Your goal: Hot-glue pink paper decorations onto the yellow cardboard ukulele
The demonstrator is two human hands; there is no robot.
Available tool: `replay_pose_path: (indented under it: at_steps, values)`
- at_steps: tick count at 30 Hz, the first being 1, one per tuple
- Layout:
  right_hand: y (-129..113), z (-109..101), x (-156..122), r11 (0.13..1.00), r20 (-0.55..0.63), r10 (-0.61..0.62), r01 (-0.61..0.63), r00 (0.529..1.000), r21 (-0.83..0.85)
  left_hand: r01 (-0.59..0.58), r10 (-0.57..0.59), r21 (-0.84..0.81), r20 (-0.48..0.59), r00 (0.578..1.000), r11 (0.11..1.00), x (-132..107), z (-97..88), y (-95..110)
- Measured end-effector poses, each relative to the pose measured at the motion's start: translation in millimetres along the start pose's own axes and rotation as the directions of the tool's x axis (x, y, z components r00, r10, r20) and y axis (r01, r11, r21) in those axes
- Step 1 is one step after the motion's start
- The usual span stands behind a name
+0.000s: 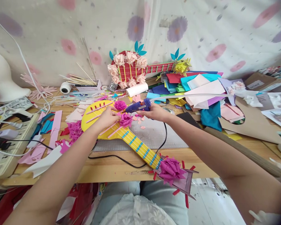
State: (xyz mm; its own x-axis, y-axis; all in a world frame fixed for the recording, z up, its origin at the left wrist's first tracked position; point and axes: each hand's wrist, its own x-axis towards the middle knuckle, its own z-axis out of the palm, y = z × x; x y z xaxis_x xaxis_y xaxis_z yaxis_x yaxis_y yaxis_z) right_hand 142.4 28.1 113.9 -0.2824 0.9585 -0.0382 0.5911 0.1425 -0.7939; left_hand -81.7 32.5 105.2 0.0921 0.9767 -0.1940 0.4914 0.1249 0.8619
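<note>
A yellow craft guitar point(88, 117) lies slantwise over the table, its neck pointing down to the right past the front edge. My left hand point(109, 119) is over the guitar body, fingertips pinched at the left edge of a magenta paper flower point(126, 120). In my right hand point(156, 113) is a blue hot glue gun point(138, 107), its nozzle pointing left, close above that flower. Another magenta flower point(120, 105) sits just behind, at the body's edge. A larger magenta flower point(170, 170) covers part of the headstock.
Behind stands a red craft guitar point(129, 73) trimmed with pale pink flowers. Coloured paper sheets point(202, 84) pile up at the right. A grey cutting mat point(164, 134) lies under the guitar, with a black cord point(121, 158) looping in front. Paper strips point(55, 131) and a keyboard-like device point(16, 147) are left.
</note>
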Motion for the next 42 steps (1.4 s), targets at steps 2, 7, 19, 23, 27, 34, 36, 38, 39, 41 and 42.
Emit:
replay_pose_path:
  at_steps: [2,7,19,23,27,34,36,38,39,41,42]
  values:
    - [-4.2,1.2,2.3,1.0,0.008,-0.008,0.009,1.0,-0.008,0.008,-0.008,0.013,-0.005,1.0,1.0,-1.0,-1.2,2.8]
    - [-8.6,2.1,6.2,0.998,0.026,-0.027,0.029,0.999,-0.053,0.025,-0.025,-0.002,0.022,0.999,1.0,-2.5,-3.2,6.6]
    - [-12.0,2.7,6.7,0.995,0.029,-0.018,0.021,0.999,-0.097,0.001,-0.001,0.002,0.055,0.999,1.0,3.6,-5.3,-0.2]
    - [-14.0,3.7,9.2,0.995,0.038,-0.011,0.015,0.999,-0.102,0.0,0.0,-0.008,0.08,0.997,1.0,3.7,-5.4,-1.8]
    - [-11.3,4.9,14.0,0.991,0.053,-0.036,0.042,0.998,-0.124,0.006,-0.006,-0.006,0.073,0.997,1.0,3.7,-6.0,-1.8]
    - [-14.3,3.4,9.7,0.994,0.053,-0.013,0.018,0.999,-0.108,-0.01,0.013,-0.037,0.094,0.996,0.999,7.2,-8.5,-5.7]
    - [-15.7,2.3,7.3,0.994,0.041,-0.009,0.014,0.999,-0.104,-0.019,0.02,-0.018,0.085,0.996,1.0,7.5,-9.0,-6.4]
    - [-16.2,1.6,5.9,0.995,0.033,0.0,0.003,0.999,-0.098,-0.023,0.024,-0.007,0.078,0.997,1.0,7.2,-9.0,-6.2]
    - [-16.0,1.5,5.8,0.996,0.035,0.01,-0.007,0.999,-0.094,-0.024,0.025,-0.007,0.076,0.997,1.0,7.0,-8.9,-5.7]
    - [-15.0,1.3,6.2,0.996,0.042,0.029,-0.026,0.999,-0.086,-0.027,0.029,-0.016,0.074,0.997,0.999,6.6,-8.4,-4.4]
    - [-14.1,1.1,6.7,0.996,0.043,0.036,-0.033,0.998,-0.085,-0.028,0.03,-0.023,0.073,0.997,0.999,6.4,-8.2,-3.7]
